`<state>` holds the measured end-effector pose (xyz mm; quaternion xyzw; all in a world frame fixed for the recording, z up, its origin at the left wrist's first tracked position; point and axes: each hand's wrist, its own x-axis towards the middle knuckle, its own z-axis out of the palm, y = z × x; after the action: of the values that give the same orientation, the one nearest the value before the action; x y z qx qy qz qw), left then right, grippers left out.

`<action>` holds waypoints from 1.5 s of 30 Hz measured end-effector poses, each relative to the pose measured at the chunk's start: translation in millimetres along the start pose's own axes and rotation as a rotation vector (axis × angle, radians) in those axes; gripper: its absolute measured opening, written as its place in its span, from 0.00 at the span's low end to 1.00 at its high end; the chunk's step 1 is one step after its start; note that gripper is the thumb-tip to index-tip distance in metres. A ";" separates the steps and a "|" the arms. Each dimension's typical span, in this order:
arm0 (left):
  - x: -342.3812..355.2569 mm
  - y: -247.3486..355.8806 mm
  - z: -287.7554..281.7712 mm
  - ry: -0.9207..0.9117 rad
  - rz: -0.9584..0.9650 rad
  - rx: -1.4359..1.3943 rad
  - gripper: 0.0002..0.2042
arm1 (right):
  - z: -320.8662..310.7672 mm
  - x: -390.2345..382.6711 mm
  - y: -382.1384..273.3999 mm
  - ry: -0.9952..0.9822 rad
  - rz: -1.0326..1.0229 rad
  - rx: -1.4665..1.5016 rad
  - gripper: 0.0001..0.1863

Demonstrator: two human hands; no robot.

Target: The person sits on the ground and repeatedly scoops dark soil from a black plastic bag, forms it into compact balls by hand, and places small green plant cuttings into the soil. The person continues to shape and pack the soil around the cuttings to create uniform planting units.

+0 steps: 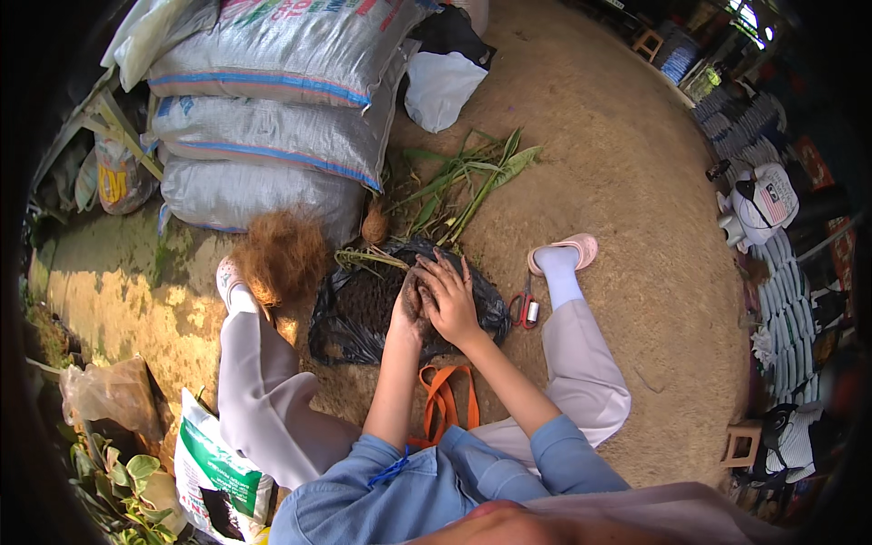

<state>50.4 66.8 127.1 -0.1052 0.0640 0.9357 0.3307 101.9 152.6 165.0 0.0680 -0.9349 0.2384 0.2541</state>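
Observation:
My left hand and my right hand meet palm to palm, both smeared with dark soil. The left fingers curve inward and are mostly covered, so what lies between the palms is hidden. On the right, the fingers stretch out, slightly apart. Beneath both hands a black plastic bag lies spread on the ground, with dark soil heaped on it. Pale green stems cross the bag's far edge, close to my left fingertips.
Scissors lie right of the bag, near my foot. Brown fibre, a brown husk-like ball and cut leafy stalks lie beyond. Stacked silver sacks stand behind. An orange strap and a green-white soil bag are closer.

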 end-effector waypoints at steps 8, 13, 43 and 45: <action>-0.7 0.3 -4.0 -0.003 -0.024 0.043 0.15 | -12.2 6.7 19.8 -0.037 -0.345 -0.007 0.23; 10.4 -2.2 -19.4 -0.058 -0.051 0.057 0.14 | -6.1 -1.2 27.2 0.054 -0.368 -0.039 0.24; -8.6 -7.0 30.2 0.075 0.220 0.810 0.31 | 4.2 19.3 3.6 0.458 0.404 0.621 0.15; -15.5 -8.2 44.4 0.101 0.190 0.810 0.31 | 1.3 19.0 1.7 0.450 0.483 0.749 0.15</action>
<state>60.5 72.1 173.5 -0.0058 0.4523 0.8550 0.2539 84.4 153.4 172.9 -0.1172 -0.6961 0.6185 0.3454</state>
